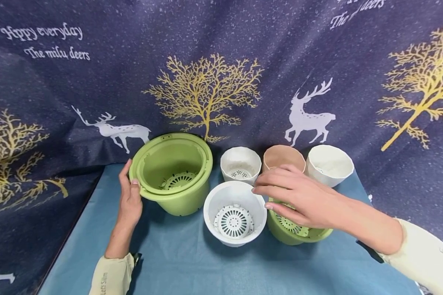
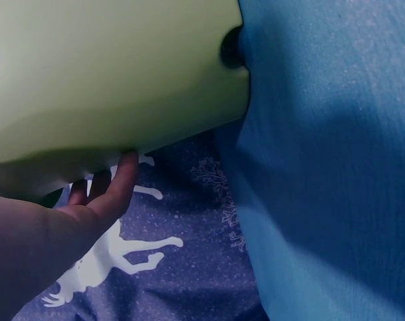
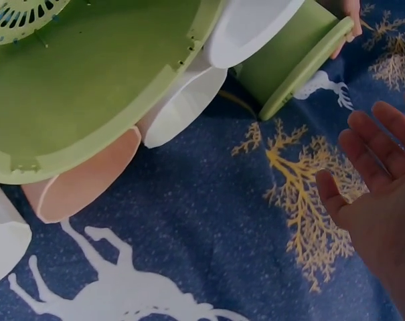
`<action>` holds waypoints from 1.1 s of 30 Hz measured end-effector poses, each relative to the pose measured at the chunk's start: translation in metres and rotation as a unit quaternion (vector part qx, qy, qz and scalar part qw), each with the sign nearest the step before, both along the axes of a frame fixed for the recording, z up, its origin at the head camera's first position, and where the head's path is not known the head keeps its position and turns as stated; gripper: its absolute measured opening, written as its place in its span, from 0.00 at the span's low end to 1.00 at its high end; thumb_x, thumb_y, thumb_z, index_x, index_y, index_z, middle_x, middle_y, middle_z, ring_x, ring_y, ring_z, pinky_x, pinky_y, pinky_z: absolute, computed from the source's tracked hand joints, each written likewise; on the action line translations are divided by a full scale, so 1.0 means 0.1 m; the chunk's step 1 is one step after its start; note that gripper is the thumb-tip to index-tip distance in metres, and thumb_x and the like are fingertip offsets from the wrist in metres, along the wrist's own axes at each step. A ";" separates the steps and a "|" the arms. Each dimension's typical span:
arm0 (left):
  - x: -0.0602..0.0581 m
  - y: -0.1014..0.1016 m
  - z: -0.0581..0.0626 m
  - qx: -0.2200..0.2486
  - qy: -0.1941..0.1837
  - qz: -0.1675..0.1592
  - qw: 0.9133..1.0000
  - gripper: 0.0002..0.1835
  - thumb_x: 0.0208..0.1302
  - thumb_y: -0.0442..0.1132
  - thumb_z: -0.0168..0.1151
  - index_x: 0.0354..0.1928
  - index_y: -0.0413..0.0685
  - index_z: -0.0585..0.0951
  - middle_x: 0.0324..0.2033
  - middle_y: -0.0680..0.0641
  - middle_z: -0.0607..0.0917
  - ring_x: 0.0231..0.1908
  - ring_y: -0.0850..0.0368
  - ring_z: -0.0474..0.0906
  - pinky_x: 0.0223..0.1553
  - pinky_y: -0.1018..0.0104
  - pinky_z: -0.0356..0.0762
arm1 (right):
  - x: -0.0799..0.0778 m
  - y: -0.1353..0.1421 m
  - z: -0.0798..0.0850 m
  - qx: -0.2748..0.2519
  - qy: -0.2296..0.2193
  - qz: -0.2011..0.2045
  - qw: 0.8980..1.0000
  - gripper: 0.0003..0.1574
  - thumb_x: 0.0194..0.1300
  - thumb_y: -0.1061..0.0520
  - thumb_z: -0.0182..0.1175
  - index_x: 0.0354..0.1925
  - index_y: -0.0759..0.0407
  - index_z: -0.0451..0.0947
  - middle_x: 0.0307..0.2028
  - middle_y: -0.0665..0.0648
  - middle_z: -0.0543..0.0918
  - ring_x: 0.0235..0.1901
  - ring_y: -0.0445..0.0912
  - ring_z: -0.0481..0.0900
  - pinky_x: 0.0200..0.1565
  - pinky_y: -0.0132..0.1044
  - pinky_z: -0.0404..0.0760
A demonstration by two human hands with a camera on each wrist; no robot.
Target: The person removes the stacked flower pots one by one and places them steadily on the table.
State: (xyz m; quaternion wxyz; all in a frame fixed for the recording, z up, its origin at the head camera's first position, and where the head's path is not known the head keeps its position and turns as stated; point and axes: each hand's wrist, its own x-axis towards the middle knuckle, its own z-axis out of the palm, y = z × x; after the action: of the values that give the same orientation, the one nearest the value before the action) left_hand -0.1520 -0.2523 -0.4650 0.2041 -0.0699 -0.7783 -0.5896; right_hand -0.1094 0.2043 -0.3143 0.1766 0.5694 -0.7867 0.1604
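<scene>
At the left stands a large green flowerpot (image 1: 186, 200), its mouth turned toward me, with a second green rim inside its own. My left hand (image 1: 130, 205) holds its left side, thumb at the rim. In the left wrist view, fingers (image 2: 122, 184) lie against the pot's outer wall. My right hand (image 1: 299, 192) hovers above another green flowerpot (image 1: 286, 237) at the right, partly covering it. In the right wrist view its fingers (image 3: 366, 147) are spread and relaxed, touching nothing. Between the green pots sits a white flowerpot (image 1: 210, 217) with a slotted bottom.
Along the back stand a small white pot (image 1: 229, 162), a peach pot (image 1: 280, 153) partly behind my right hand, and another white pot (image 1: 332, 164). Blue cloth (image 1: 192, 266) covers the table. A dark blue curtain (image 1: 243, 32) with deer and trees hangs right behind the pots.
</scene>
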 end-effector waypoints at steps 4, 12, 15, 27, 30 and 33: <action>0.02 0.01 0.01 -0.006 -0.005 0.001 1.000 0.30 0.87 0.41 0.37 0.86 0.53 0.50 0.83 0.45 0.54 0.78 0.50 0.55 0.70 0.79 0.54 | -0.03 -0.07 0.00 0.013 -0.005 -0.004 1.000 0.23 0.85 0.47 0.48 0.63 0.56 0.82 0.60 0.52 0.84 0.64 0.48 0.78 0.66 0.48 0.67; 0.01 0.01 0.01 -0.008 0.002 -0.001 1.000 0.30 0.87 0.41 0.37 0.85 0.52 0.50 0.83 0.44 0.54 0.79 0.49 0.54 0.71 0.79 0.53 | -0.11 -0.21 0.02 0.040 -0.008 0.000 0.999 0.23 0.84 0.50 0.50 0.66 0.55 0.81 0.62 0.52 0.83 0.66 0.48 0.77 0.67 0.49 0.68; 0.00 0.01 0.01 -0.006 0.005 -0.006 1.000 0.30 0.87 0.41 0.37 0.85 0.52 0.50 0.83 0.44 0.54 0.79 0.49 0.54 0.71 0.78 0.53 | -0.14 -0.25 0.03 0.041 -0.020 0.004 0.999 0.22 0.83 0.50 0.53 0.65 0.56 0.81 0.61 0.52 0.83 0.65 0.48 0.77 0.67 0.49 0.69; 0.00 -0.02 -0.02 0.003 -0.004 -0.003 1.000 0.30 0.87 0.43 0.36 0.86 0.54 0.50 0.83 0.46 0.54 0.78 0.51 0.55 0.71 0.79 0.54 | -0.26 -0.47 0.02 0.032 -0.022 0.026 0.999 0.26 0.77 0.45 0.62 0.66 0.54 0.81 0.60 0.51 0.83 0.64 0.47 0.77 0.65 0.51 0.70; 0.00 -0.02 -0.02 0.003 -0.006 -0.003 1.000 0.30 0.87 0.43 0.36 0.86 0.54 0.50 0.83 0.45 0.53 0.78 0.52 0.55 0.71 0.79 0.54 | -0.30 -0.53 0.01 0.027 -0.021 0.030 0.999 0.27 0.77 0.44 0.62 0.66 0.54 0.81 0.60 0.51 0.83 0.64 0.47 0.77 0.64 0.51 0.71; 0.00 -0.01 -0.02 0.006 -0.006 -0.006 1.000 0.30 0.87 0.43 0.36 0.86 0.54 0.50 0.83 0.45 0.53 0.78 0.53 0.55 0.71 0.79 0.55 | -0.34 -0.58 -0.01 0.023 -0.019 0.032 0.999 0.27 0.77 0.44 0.62 0.66 0.54 0.81 0.61 0.51 0.84 0.64 0.47 0.77 0.63 0.51 0.71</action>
State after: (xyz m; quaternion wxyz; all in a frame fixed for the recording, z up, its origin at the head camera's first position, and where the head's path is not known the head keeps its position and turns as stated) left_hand -0.1522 -0.2533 -0.4666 0.1965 -0.0702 -0.7755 -0.5959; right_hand -0.1436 0.1464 -0.3151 0.1431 0.5947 -0.7751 0.1587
